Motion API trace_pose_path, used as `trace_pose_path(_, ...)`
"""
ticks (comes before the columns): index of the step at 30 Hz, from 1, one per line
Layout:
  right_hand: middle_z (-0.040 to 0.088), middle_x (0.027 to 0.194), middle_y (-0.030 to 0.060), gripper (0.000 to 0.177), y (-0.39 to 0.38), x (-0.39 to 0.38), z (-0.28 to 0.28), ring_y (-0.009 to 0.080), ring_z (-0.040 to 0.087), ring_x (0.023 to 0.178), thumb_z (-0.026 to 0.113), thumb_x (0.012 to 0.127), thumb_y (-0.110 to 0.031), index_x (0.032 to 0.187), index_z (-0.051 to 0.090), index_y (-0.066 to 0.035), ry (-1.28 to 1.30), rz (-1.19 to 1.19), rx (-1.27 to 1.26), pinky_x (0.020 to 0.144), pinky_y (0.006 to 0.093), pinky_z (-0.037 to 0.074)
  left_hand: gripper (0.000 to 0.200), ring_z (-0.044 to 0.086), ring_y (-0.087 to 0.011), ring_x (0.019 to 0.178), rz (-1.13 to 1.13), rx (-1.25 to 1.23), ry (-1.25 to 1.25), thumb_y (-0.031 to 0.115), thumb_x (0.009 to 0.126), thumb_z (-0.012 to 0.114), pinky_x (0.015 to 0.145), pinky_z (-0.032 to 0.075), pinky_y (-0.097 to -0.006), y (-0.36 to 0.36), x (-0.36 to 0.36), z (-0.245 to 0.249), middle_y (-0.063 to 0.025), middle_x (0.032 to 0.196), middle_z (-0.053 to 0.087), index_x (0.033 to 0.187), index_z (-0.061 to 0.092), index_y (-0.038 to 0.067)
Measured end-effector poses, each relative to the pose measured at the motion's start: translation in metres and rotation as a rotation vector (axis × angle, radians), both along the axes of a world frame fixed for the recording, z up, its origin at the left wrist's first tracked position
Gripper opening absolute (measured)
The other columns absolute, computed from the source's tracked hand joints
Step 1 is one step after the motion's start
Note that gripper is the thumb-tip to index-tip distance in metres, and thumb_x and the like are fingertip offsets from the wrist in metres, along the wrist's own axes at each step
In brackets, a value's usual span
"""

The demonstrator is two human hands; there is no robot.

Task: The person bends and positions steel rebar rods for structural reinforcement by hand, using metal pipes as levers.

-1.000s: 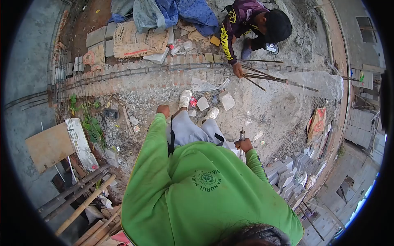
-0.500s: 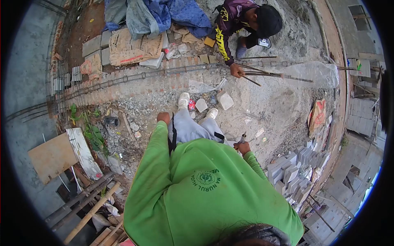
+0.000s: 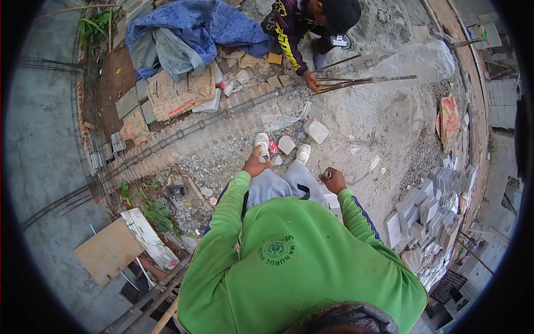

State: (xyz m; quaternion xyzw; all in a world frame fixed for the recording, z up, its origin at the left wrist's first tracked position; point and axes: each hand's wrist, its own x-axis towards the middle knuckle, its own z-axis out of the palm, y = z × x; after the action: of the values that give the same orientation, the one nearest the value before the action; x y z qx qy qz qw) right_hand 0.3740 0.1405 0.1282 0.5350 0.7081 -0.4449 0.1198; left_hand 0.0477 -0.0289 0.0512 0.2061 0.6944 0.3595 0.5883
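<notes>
My left hand [image 3: 257, 163] is out over my left thigh, below the white shoe [image 3: 261, 142]. Its thumb and fingers are apart, with nothing between them. My right hand [image 3: 334, 181] is closed beside my right knee, around a small tool [image 3: 327, 175] of which only an end shows. Between and near my shoes lie a red wrapper [image 3: 273, 147], a pale stone [image 3: 286, 145] and a larger pale block [image 3: 316, 131].
A co-worker [image 3: 300, 33] crouches ahead, one hand on thin steel rods [image 3: 345, 83]. A rebar frame [image 3: 206, 122] crosses the ground ahead. Grey blocks [image 3: 428, 209] are stacked at the right, a blue tarp [image 3: 233, 28] lies ahead left, and boards [image 3: 108, 250] lie at the left.
My left hand has moved forward and inward over my thigh, its fingers now apart. My right hand has turned and moved slightly forward with the tool. The view has rotated, and the co-worker's rods have shifted.
</notes>
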Motion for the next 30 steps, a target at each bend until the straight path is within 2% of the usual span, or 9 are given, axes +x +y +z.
trace_pose_path(2, 0.069, 0.082, 0.0209, 0.028, 0.002, -0.036, 0.020, 0.0378, 0.067, 0.076, 0.080, 0.081, -0.025, 0.087, 0.067, 0.000, 0.074, 0.032, 0.052, 0.071, 0.0439, 0.052, 0.115, 0.055, -0.0346, 0.128, -0.310, 0.111, 0.252, 0.030, 0.070, 0.088, 0.106, 0.045, -0.0398, 0.020, 0.020, 0.009, -0.0254, 0.147, 0.046, 0.155, 0.018, -0.004)
trace_pose_path(3, 0.066, 0.075, 0.0146, 0.026, 0.003, -0.052, 0.023, 0.0266, 0.063, 0.070, 0.078, 0.085, -0.024, 0.083, 0.066, -0.002, 0.192, 0.020, 0.086, 0.066, 0.0389, 0.050, 0.115, 0.055, -0.0346, 0.128, -0.320, 0.110, 0.248, 0.030, 0.070, 0.088, 0.106, 0.045, -0.0398, 0.033, 0.027, 0.031, -0.0254, 0.147, 0.046, 0.155, 0.018, -0.004)
trace_pose_path(5, 0.063, 0.067, 0.0084, 0.025, 0.007, -0.087, 0.033, 0.0154, 0.059, 0.064, 0.077, 0.088, -0.023, 0.079, 0.065, -0.003, 0.303, 0.002, 0.116, 0.062, 0.0339, 0.049, 0.113, 0.032, -0.0394, 0.146, -0.518, 0.156, 0.285, 0.029, 0.069, 0.087, 0.119, 0.029, -0.0476, 0.061, 0.038, 0.079, -0.0243, 0.156, 0.034, 0.157, 0.020, 0.006)
trace_pose_path(8, 0.063, 0.070, 0.0025, 0.024, 0.009, -0.143, 0.058, 0.0095, 0.056, 0.068, 0.074, 0.092, -0.022, 0.081, 0.066, -0.003, 0.341, -0.213, -0.076, 0.063, 0.0291, 0.047, 0.109, 0.029, -0.0396, 0.147, -0.453, 0.388, 0.387, 0.026, 0.070, 0.085, 0.119, 0.027, -0.0505, 0.076, 0.066, 0.049, -0.0208, 0.157, 0.033, 0.157, 0.021, 0.006)
trace_pose_path(9, 0.066, 0.078, 0.0042, 0.023, 0.007, -0.160, 0.069, 0.0114, 0.060, 0.073, 0.076, 0.090, -0.023, 0.084, 0.067, -0.002, 0.424, -0.318, -0.155, 0.068, 0.0311, 0.049, 0.087, 0.048, -0.0377, 0.135, -0.296, 0.461, 0.437, 0.022, 0.072, 0.081, 0.109, 0.041, -0.0476, 0.085, 0.068, 0.052, -0.0174, 0.145, 0.051, 0.149, 0.042, 0.012)
trace_pose_path(14, 0.070, 0.099, 0.0053, 0.020, 0.002, -0.180, 0.090, 0.0153, 0.065, 0.089, 0.075, 0.090, -0.018, 0.099, 0.068, -0.001, 0.634, -0.432, -0.379, 0.082, 0.0314, 0.052, 0.030, 0.071, -0.0346, 0.088, -0.237, 0.457, 0.282, 0.019, 0.079, 0.073, 0.075, 0.056, -0.0421, 0.087, 0.032, 0.063, -0.0101, 0.098, 0.073, 0.110, 0.072, 0.017)
trace_pose_path(20, 0.069, 0.112, 0.0141, 0.034, 0.036, -0.151, 0.067, 0.0229, 0.069, 0.101, 0.073, 0.090, -0.019, 0.115, 0.065, 0.002, 0.407, -0.044, -0.239, 0.088, 0.0351, 0.054, 0.028, 0.069, -0.0398, 0.091, -0.247, -0.101, 0.441, 0.025, 0.085, 0.068, 0.079, 0.055, -0.0488, 0.044, -0.018, 0.043, -0.0181, 0.100, 0.072, 0.111, 0.071, 0.018)
trace_pose_path(23, 0.071, 0.109, 0.0194, 0.035, 0.053, -0.122, 0.048, 0.0279, 0.072, 0.097, 0.071, 0.090, -0.021, 0.117, 0.065, 0.002, 0.392, -0.115, -0.199, 0.085, 0.0371, 0.056, 0.031, 0.070, -0.0402, 0.093, -0.350, -0.381, 0.540, 0.028, 0.084, 0.068, 0.083, 0.055, -0.0485, 0.034, -0.041, 0.058, -0.0201, 0.100, 0.072, 0.110, 0.072, 0.012)
trace_pose_path(30, 0.073, 0.100, 0.0206, 0.030, 0.064, -0.070, 0.020, 0.0307, 0.073, 0.092, 0.068, 0.089, -0.022, 0.111, 0.068, 0.000, 0.195, -0.225, -0.064, 0.082, 0.0387, 0.056, 0.037, 0.070, -0.0383, 0.102, -0.470, -0.771, 0.571, 0.026, 0.079, 0.068, 0.093, 0.055, -0.0455, -0.056, -0.068, -0.066, -0.0211, 0.102, 0.074, 0.107, 0.073, 0.001)
